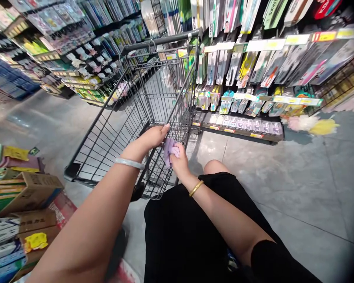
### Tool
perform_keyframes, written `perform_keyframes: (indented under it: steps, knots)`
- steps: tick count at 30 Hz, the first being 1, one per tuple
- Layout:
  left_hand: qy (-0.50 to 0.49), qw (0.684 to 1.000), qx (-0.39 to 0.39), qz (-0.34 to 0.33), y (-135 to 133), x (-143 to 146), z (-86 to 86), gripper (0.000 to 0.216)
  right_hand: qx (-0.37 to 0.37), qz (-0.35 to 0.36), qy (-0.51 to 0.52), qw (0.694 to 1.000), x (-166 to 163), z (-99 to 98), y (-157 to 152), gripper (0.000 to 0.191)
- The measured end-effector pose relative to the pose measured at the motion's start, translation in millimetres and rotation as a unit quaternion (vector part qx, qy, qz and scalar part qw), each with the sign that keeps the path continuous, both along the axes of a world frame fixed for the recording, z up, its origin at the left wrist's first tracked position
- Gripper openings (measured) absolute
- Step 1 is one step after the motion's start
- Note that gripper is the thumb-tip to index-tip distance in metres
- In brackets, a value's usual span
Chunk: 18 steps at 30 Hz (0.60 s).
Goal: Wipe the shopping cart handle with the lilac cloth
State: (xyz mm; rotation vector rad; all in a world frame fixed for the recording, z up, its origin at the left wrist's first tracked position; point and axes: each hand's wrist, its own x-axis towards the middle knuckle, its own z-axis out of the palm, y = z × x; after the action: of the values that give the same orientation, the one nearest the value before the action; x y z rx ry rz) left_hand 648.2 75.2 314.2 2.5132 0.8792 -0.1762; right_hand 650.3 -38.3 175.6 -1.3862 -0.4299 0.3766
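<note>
**Cloth at the near corner of the cart**

Black clothing [183, 236] and two bare forearms fill the foreground. The left wrist wears a pale bangle [129, 163] and the right a gold bangle [196, 188]. A bare knee shows just past the right wrist, so the person seems to be crouching low.

Both arms reach to the near end of the shopping cart [98, 110]. The left hand [153, 135] lies over the top rim at the near right corner, fingers draped on the wire and holding it. The right hand [179, 161] sits just below and beside it, closed tight around a bunched purple cloth [170, 148]. That cloth is pressed against the wire at the same corner, touching the left hand's fingertips.

To my eye, the wiping goes best with the left hand bracing the rim so the cart cannot roll. The cloth should wrap each wire rather than skim it, moving along the rim in overlapping strokes.

Cardboard boxes [32, 188] of goods stand at the left. Beyond the cart's far handle [162, 39] stand shelves [268, 67] of hanging packets, above the grey floor [283, 177].
</note>
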Motion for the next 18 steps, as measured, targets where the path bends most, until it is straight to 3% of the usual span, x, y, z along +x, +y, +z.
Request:
perform_keyframes:
  steps: [3, 5, 8, 11, 13, 15, 18]
  knots:
    - [-0.028, 0.999, 0.004, -0.032, 3.2, -4.1, -1.6, 0.073, 0.084, -0.043, -0.077, 0.993, 13.7, 38.8, 8.4, 0.036]
    - [-0.044, 0.998, 0.026, -0.038, 4.0, -5.1, -2.1, 0.074, 0.091, -0.082, -0.144, 0.982, 25.7, 49.5, 14.0, 0.033]
    - [-0.035, 0.998, 0.038, -0.019, 3.6, -4.2, -3.3, 0.075, 0.051, -0.103, -0.175, 0.978, 35.0, 19.7, 19.1, 0.031]
    - [-0.040, 0.999, 0.002, -0.008, 2.2, -5.0, -4.6, 0.071, -0.016, -0.071, -0.087, 0.993, 33.3, -24.0, 20.2, 0.025]
    - [-0.050, 0.999, -0.017, -0.015, 1.6, -7.4, -4.9, 0.069, -0.018, -0.058, -0.015, 0.998, 32.0, -26.8, 19.7, 0.022]
    - [-0.051, 0.998, -0.004, -0.029, 1.8, -10.4, -4.8, 0.067, 0.031, -0.060, -0.004, 0.998, 35.2, -3.0, 18.5, 0.024]
    - [-0.056, 0.997, 0.034, -0.047, 3.4, -13.5, -4.9, 0.065, 0.104, -0.074, -0.118, 0.985, 47.8, 42.6, 16.1, 0.028]
